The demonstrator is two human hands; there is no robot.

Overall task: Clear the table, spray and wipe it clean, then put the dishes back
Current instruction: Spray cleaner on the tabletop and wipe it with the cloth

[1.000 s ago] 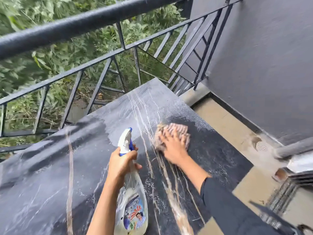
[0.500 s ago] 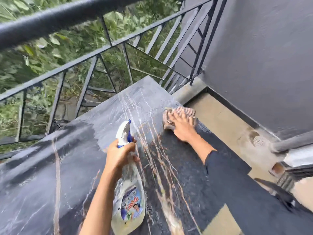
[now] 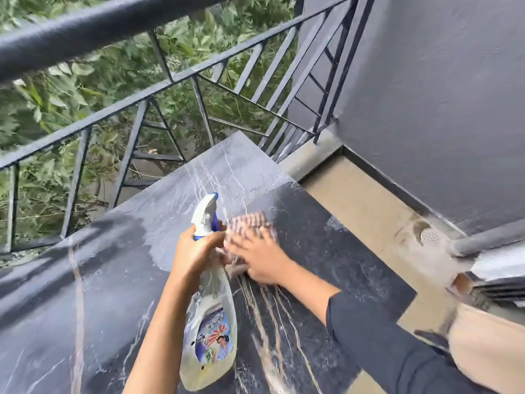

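Nearest me, my left hand (image 3: 196, 253) was clenched around the neck of the clear plastic spray bottle with the white and blue trigger head (image 3: 209, 319), its body hanging down over the dark marble-patterned tabletop (image 3: 85, 294). Just beyond it my right hand (image 3: 260, 257) lay flat, fingers spread, pressing the pink and white striped cloth (image 3: 252, 221) against the slab; hand and cloth were blurred, so I could not say how much cloth sat under the palm. Farther out lay a pale, filmy patch that I took for unwiped spray, running toward the far corner beside the black metal railing (image 3: 159, 89). No dishes were in view. To wipe well, I judged I should keep the palm pressed flat, overlap strokes into that patch, and hold the bottle clear of the cloth.
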